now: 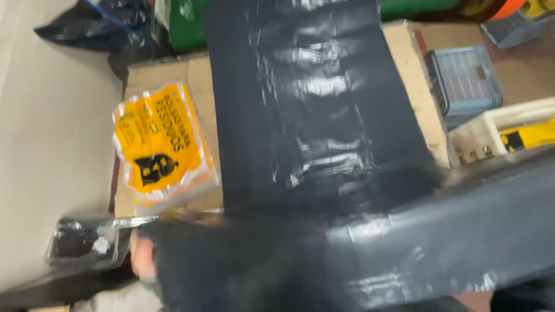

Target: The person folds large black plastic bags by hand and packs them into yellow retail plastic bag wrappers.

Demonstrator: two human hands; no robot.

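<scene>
A long black plastic sheet (312,115), glossy and creased, stretches from the top of the view down across a brown cardboard surface (167,72). A second blurred stretch of the same black plastic (451,237) runs across the bottom right. My left hand (143,255) shows only as a small patch of skin at the lower left, pressed against the blurred black plastic and seemingly gripping its edge. My right hand is hidden or outside the view. A clear packet with a yellow printed label (159,144) lies on the cardboard just left of the sheet.
A small clear bag with dark contents (81,240) lies at the lower left on a pale floor. A grey-blue compartment case (465,78) and a white tray holding a yellow tool (520,133) sit at the right. Black bags (92,23) and a green container (185,23) are at the top.
</scene>
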